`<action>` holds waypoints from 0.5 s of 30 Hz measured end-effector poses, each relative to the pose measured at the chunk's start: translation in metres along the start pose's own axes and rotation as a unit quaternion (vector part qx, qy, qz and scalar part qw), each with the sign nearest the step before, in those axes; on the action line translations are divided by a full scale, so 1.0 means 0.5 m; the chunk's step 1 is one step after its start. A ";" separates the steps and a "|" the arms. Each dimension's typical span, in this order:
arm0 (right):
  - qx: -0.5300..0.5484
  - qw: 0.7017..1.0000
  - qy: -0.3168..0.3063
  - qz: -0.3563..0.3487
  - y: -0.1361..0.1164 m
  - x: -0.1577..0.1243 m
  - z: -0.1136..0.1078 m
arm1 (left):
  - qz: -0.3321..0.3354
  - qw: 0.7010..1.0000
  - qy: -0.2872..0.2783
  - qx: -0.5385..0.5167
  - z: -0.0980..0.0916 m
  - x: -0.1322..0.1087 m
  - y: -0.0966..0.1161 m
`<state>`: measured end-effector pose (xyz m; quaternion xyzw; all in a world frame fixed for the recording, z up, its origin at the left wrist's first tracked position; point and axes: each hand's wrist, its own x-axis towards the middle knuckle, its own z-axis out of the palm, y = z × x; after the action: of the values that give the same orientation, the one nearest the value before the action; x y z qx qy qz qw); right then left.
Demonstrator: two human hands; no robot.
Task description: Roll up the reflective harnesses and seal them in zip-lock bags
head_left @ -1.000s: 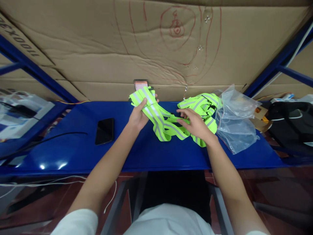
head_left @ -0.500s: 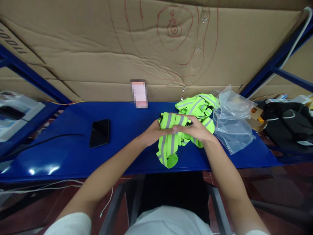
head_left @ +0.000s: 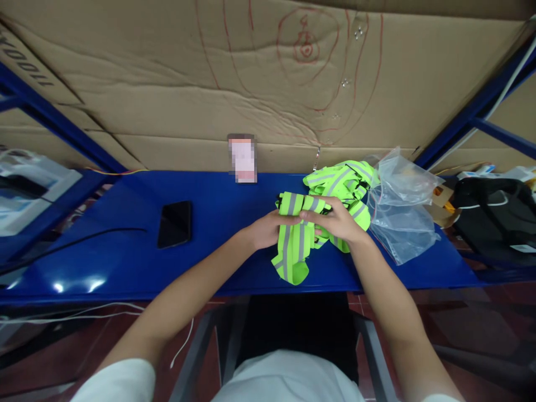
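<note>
Farthest left on the blue table point(head_left: 125, 206), a black phone point(head_left: 174, 224) lies well apart from the handling, so I see little risk there. The left hand point(head_left: 264, 230) is clamped on the left side of a folded reflective band point(head_left: 292, 206), thumb across its front, the other fingers mostly hidden. The band is held above the table; its loose loop dangles toward the front edge, and if that thumb eases, the folds could slip out of line. The right hand point(head_left: 337, 219) pinches the other side, thumb meeting the left one. Just behind and beside it sits a heap of bands point(head_left: 355, 176); a buckle or strap could snag there. The clear bags point(head_left: 404, 209) touch the heap, so a tug might drag them.
</note>
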<state>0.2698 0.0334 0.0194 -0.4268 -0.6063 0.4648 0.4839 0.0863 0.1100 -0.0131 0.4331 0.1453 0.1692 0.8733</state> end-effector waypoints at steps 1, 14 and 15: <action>0.011 1.000 -0.008 -0.001 -0.003 -0.002 0.002 | -0.012 1.000 -0.016 -0.009 -0.001 0.000 0.000; 0.013 0.999 -0.031 -0.015 -0.006 -0.003 -0.001 | -0.020 0.998 -0.052 -0.019 -0.017 -0.001 -0.006; 0.012 1.000 -0.025 -0.009 -0.006 -0.004 -0.002 | -0.018 0.998 -0.055 -0.017 -0.020 -0.002 -0.006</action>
<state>0.2709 0.0308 0.0221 -0.4041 -0.6166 0.4783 0.4773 0.0818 0.1150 -0.0211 0.4244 0.1021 0.1321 0.8900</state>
